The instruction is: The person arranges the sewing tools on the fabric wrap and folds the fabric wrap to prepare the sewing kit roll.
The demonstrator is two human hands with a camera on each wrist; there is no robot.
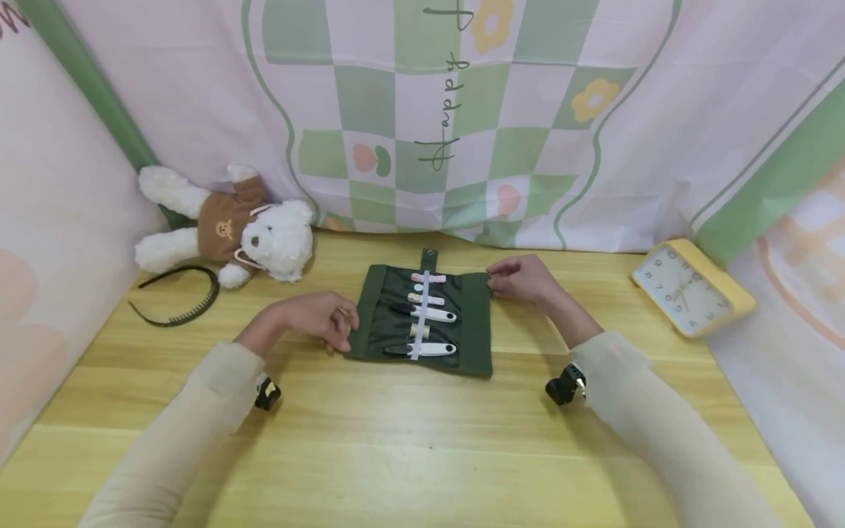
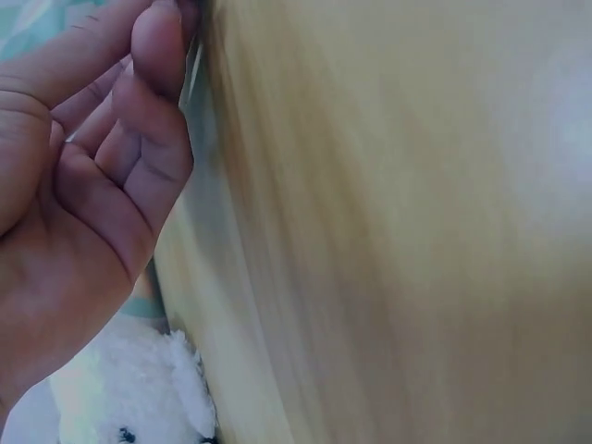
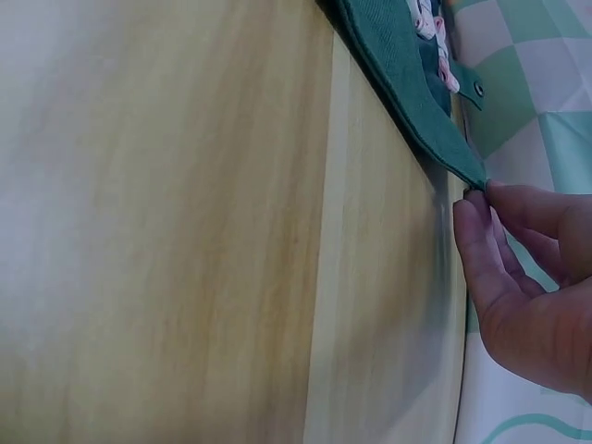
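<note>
A dark green fabric roll-up pouch (image 1: 475, 323) lies unfolded on the table. A pale elastic strip (image 1: 425, 293) down its middle holds two white-handled tools (image 1: 439, 314) with dark ends, patterned hair clips (image 1: 429, 278) and a small beige item too small to identify. At the pouch's left edge, my left hand (image 1: 323, 319) pinches the fabric near the lower corner; its fingertips run out of the left wrist view. With thumb and fingers, my right hand (image 1: 524, 279) pinches the upper right corner of the pouch, which is slightly raised in the right wrist view.
A white plush bear (image 1: 284, 238) in a brown top lies at the back left, beside a black headband (image 1: 214, 290). On the right stands a yellow-framed clock (image 1: 686, 286). A patterned curtain (image 1: 455, 147) borders the wooden table (image 1: 409, 447) at the back.
</note>
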